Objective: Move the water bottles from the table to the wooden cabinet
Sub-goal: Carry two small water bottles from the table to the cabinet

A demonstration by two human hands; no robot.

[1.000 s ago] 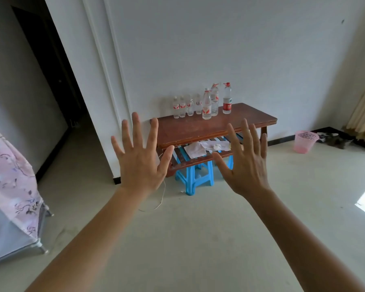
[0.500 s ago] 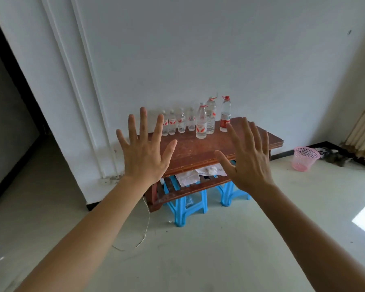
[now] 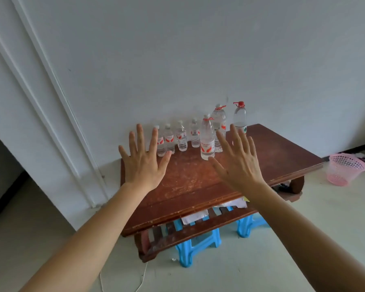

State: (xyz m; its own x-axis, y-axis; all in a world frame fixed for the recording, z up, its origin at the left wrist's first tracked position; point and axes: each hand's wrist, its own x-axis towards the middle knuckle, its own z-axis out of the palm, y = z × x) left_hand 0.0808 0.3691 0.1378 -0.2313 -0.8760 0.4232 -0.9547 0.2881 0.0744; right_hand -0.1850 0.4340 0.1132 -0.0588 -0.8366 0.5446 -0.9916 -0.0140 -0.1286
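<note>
Several clear water bottles stand along the back of a low brown wooden table against the white wall. The small bottles form a row at the left; three taller ones stand to the right, the nearest tall bottle in front and a red-capped bottle farthest right. My left hand is spread flat above the table's left part, its fingertips overlapping the leftmost small bottles. My right hand is spread beside the tall bottles, holding nothing. No wooden cabinet is in view.
Papers lie on the table's lower slatted shelf, and blue plastic stools stand beneath it. A pink plastic basket sits on the floor at the right. A white cord trails on the floor in front. A dark doorway opens at the left.
The view has come closer to the table, which now fills the middle. Both spread hands now reach over the tabletop near the bottles, holding nothing.
</note>
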